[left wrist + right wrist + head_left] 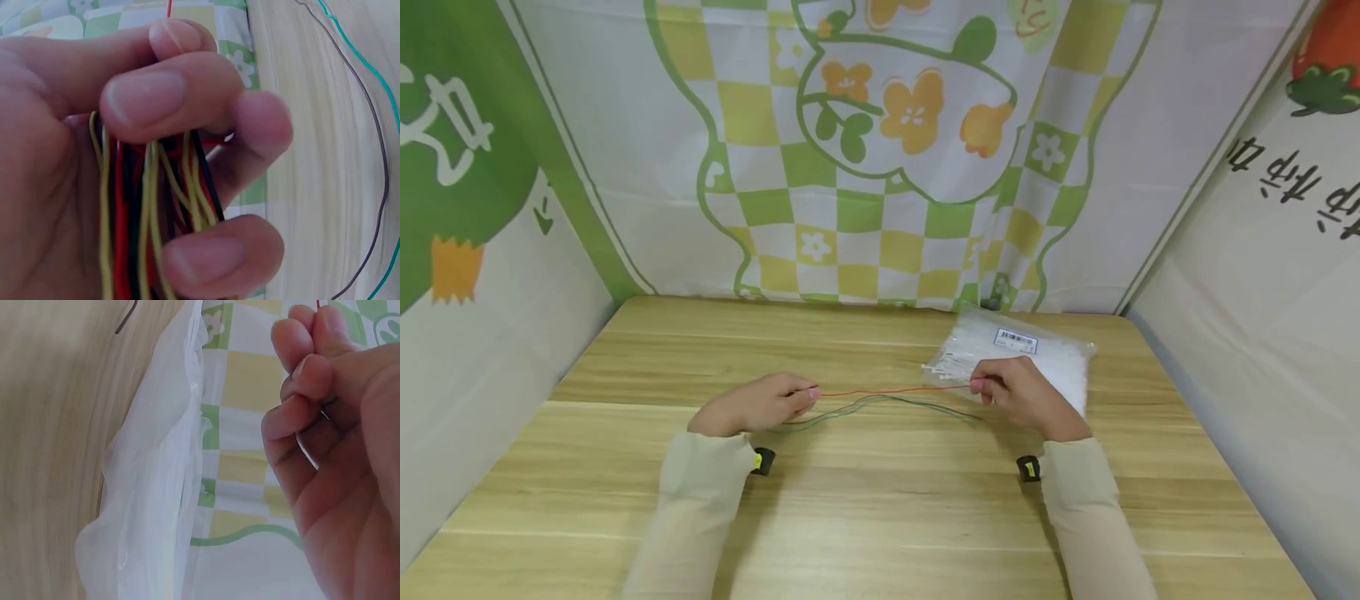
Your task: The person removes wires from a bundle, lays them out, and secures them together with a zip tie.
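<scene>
A thin red wire (895, 390) runs nearly straight between both hands above the table. Its left end is pinched by my left hand (758, 405), which also grips a bundle of yellow, red and black wires (147, 206) under its curled fingers, as the left wrist view shows. At the other end, my right hand (1018, 393) pinches the red wire between thumb and forefinger. Just below lie loose green and dark wires (880, 400) in an arch on the table. In the left wrist view a teal wire (375, 75) and a grey-brown wire (369, 100) curve along the wood.
Behind the right hand lies a clear plastic bag (1060, 354) of white cable ties with a barcode label. The wooden table (880, 517) meets a patterned cloth (850, 242) at its back, with printed cloth walls on both sides.
</scene>
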A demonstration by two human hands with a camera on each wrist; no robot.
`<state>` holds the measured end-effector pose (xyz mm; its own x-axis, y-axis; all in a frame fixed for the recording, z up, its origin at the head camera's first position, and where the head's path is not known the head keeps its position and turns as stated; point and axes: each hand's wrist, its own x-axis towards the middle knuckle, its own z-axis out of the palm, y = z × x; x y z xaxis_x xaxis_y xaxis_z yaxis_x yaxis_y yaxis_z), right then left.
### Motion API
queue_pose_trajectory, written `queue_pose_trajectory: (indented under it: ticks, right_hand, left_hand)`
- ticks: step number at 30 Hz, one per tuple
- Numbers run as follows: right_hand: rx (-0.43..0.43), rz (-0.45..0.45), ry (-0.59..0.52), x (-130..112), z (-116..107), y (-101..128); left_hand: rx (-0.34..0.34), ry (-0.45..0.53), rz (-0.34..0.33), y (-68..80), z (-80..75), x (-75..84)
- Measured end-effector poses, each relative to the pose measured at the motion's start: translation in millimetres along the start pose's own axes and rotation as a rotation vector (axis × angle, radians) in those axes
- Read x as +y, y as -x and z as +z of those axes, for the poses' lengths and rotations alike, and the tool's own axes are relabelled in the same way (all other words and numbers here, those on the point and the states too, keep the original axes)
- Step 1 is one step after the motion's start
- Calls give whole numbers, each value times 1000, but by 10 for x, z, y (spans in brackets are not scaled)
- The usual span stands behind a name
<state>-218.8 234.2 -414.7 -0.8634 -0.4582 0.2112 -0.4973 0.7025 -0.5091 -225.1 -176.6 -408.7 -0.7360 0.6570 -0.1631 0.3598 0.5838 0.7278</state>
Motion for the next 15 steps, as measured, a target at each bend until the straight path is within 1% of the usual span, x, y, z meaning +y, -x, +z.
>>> queue_pose_trajectory:
  ticks: [4,11,14,15]
  right_hand:
    - [16,-3,3,18,-17,10]
    - [26,-16,7,66,-5,12]
    - [30,-12,-1,74,5,14]
    - [27,-11,-1,79,14,16]
  left_hand:
    - [-1,26,-6,-5,4,17]
    - [29,8,-23,2,-2,18]
    - [47,-10,-8,11,3,0]
    - [52,-24,7,13,9,-13]
